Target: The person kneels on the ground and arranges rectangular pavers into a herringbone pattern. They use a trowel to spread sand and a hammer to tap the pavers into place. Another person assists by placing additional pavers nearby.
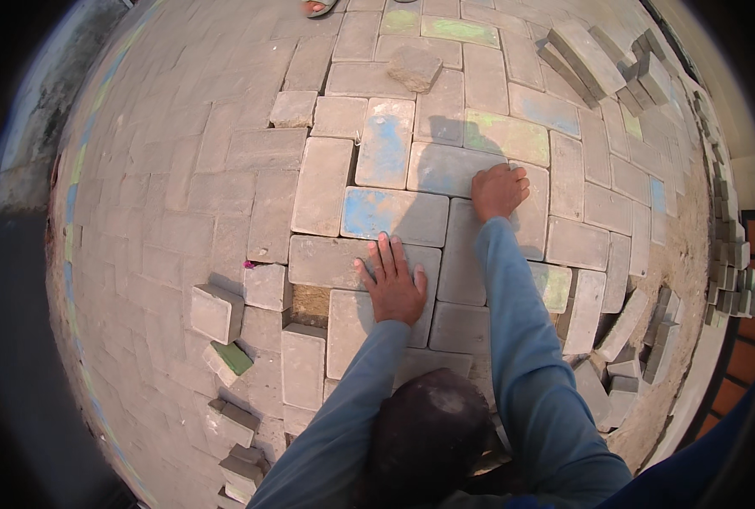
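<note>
My left hand [392, 282] lies flat with its fingers spread on a grey paving brick [322, 261]; its fingertips reach the edge of a blue-stained paving brick [373, 212]. Farther forward and to the right, my right hand [499, 192] is closed, knuckles up, over the joint beside another blue-marked paving brick [449, 170]. Its fingers curl under, so whatever they hold, if anything, is hidden. Left of my left hand, a sandy gap [311, 304] opens between a small half brick [267, 287] and the laid bricks.
Loose bricks lie at the left, among them an upright block [216, 312] and a green-sided piece [231, 360]. A broken chunk [414, 68] rests on the paving ahead. Brick piles stand far right [585, 59] and near right [662, 348]. Someone's foot [318, 7] shows at the top.
</note>
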Available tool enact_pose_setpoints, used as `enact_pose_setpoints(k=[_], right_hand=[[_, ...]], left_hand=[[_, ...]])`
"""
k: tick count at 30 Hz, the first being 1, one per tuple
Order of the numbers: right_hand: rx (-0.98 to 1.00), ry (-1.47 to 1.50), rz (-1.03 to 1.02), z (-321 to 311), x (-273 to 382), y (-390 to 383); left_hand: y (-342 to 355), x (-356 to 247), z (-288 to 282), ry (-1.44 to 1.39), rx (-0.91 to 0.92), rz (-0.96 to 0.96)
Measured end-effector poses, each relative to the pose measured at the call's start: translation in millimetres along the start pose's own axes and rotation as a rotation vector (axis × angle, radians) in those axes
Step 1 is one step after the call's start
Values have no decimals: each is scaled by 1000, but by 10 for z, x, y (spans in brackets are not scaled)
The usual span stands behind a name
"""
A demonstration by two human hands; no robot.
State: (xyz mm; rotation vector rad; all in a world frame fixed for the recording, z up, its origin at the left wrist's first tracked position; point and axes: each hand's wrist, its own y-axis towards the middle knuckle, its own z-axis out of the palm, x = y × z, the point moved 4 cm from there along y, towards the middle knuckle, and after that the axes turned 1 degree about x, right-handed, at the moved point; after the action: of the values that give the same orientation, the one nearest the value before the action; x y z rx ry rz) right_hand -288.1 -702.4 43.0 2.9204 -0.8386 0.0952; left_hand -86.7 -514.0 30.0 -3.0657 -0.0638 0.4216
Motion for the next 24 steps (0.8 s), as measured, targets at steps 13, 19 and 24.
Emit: enact_pose_setpoints(k=[13,19,24], right_hand=[[65,324,-259,-752,-960,-299],[-111,77,-390,-614,-1515,-1067],[-150,90,-360,-311,-1644,-1154]], left_hand=[[10,40,-1,-8,-3,-2],[-18,42,11,37,-64,0],[-9,-4,18,19,-69,3]])
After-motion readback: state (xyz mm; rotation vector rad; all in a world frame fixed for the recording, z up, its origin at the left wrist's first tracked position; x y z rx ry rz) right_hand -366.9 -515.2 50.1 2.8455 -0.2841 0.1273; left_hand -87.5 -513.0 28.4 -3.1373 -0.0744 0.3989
